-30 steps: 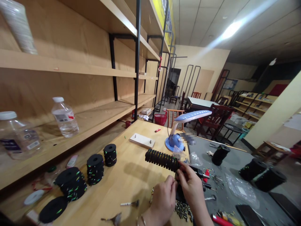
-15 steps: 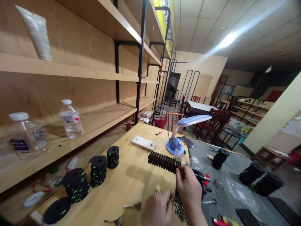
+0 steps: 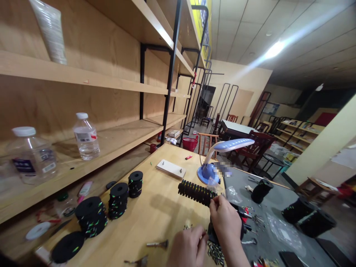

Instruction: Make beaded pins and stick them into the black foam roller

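A row of black grooved foam spools (image 3: 197, 193) with small yellow and green flecks juts out sideways over the table from a dark device. My right hand (image 3: 226, 218) is closed in a pinch at its right end, with fingertips touching it; anything finer between them is hidden. Lower and to the left, my left hand (image 3: 187, 246) is closed, thumb against fingers, and what it holds cannot be made out. Small metal pieces (image 3: 215, 254) lie heaped between and below the hands. A flared metal-ended tool (image 3: 157, 244) rests left of my left hand.
Stacks of black flecked spools (image 3: 91, 217) stand along the table's left side. A blue desk lamp (image 3: 206, 173) and a white plate with two pegs (image 3: 170, 168) are farther back. More black rolls (image 3: 297, 208) and plastic bags lie on the grey surface at right. Wooden shelves (image 3: 116, 144) border the left.
The view has shifted slightly, so most things sit a little farther right. Both hands keep nearly the same pose and place by the spools and the small pieces.
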The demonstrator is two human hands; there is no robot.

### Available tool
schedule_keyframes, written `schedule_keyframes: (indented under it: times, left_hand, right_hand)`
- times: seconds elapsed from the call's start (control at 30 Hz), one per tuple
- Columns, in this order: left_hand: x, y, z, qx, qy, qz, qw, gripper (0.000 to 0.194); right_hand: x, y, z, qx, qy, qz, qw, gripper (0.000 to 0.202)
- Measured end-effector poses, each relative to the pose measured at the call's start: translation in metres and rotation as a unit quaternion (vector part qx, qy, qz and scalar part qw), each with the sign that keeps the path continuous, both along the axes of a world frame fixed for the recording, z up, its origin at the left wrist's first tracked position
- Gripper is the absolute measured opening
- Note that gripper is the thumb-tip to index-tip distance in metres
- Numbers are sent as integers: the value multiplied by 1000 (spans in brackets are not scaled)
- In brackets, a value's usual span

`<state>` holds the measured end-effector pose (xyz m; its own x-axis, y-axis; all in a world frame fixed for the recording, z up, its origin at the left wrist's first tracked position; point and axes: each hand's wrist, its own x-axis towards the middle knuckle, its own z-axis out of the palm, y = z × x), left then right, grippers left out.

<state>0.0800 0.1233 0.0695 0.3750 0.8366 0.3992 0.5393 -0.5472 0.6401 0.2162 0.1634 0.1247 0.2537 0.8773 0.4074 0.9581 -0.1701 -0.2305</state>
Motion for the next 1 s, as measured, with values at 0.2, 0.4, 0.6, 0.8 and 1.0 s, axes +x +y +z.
schedule_keyframes:
  times: [0.2, 0.4, 0.6, 0.8, 1.0]
  left_hand:
    - [-7, 3, 4, 0, -37, -11, 999, 19]
    - [-10, 5, 12, -7, -51, -17, 999, 19]
    - [-5, 8, 8, -34, -76, -6, 996, 19]
    - [18, 24, 0, -80, -127, 4, 989, 36]
    - [30, 33, 3, -86, -118, 13, 989, 16]
  right_hand:
    - [7, 0, 0, 8, 101, 17, 995, 19]
    - [11, 0, 1, 22, 32, 37, 999, 16]
    - [5, 3, 6, 19, 36, 27, 999, 15]
    - [14, 7, 4, 18, 267, 73, 961, 17]
    - [26, -4, 1, 48, 355, 107, 928, 31]
